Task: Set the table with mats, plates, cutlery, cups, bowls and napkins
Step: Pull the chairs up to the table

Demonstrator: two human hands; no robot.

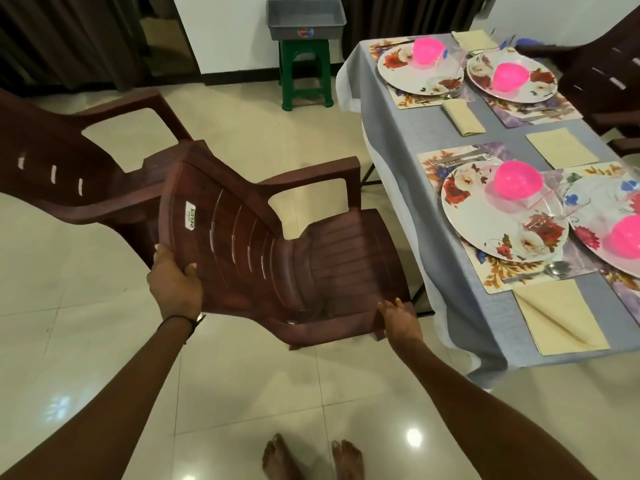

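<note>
A dark brown plastic chair (277, 244) is tilted in front of me, left of the table. My left hand (175, 282) grips the top edge of its backrest. My right hand (400, 322) holds the near armrest, fingers wrapped under its edge. The table (408, 157) on the right has a grey-blue cloth and several floral mats (433, 161), floral plates (467, 216), pink bowls (517, 180), cutlery (460, 157) and beige napkins (561, 317). Clear cups beside the bowls are faint.
A second brown chair (69, 168) stands behind the tilted one at left. A third chair (602, 71) is at the table's far right. A grey tub (304, 20) sits on a green stool (306, 74) by the wall. My bare feet show on the tiled floor.
</note>
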